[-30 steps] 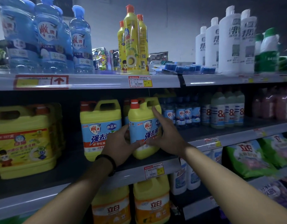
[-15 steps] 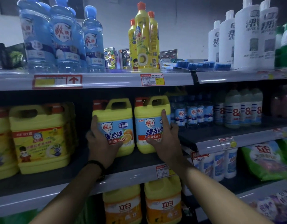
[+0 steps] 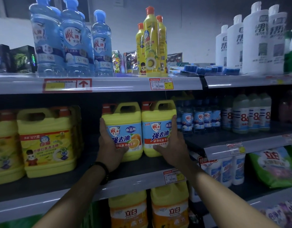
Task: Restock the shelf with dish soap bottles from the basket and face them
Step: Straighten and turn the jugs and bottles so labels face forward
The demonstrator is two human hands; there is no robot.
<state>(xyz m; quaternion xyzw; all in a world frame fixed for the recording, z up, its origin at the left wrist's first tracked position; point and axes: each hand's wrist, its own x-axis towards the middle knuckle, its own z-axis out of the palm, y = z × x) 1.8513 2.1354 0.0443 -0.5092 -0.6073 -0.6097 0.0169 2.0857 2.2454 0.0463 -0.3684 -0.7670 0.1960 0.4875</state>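
Observation:
Two yellow dish soap jugs with blue labels and red caps stand side by side on the middle shelf [image 3: 142, 180], labels facing me. My left hand [image 3: 111, 148] grips the left jug [image 3: 125, 119] at its left side and lower front. My right hand [image 3: 172, 148] holds the right jug [image 3: 156, 119] along its right edge and lower front. Both jugs stand upright and touch each other. The basket is out of view.
Larger yellow jugs [image 3: 45, 142] stand at the left of the same shelf. Small blue-labelled bottles [image 3: 197, 119] and "84" bottles [image 3: 250, 116] sit to the right. Blue bottles [image 3: 72, 41], slim yellow bottles [image 3: 151, 45] and white bottles [image 3: 257, 40] fill the top shelf. Orange-labelled jugs [image 3: 170, 209] stand below.
My left hand went from the right jug to the left jug. Both jugs now stand squared up together, and my right hand has slid round to the right jug's side.

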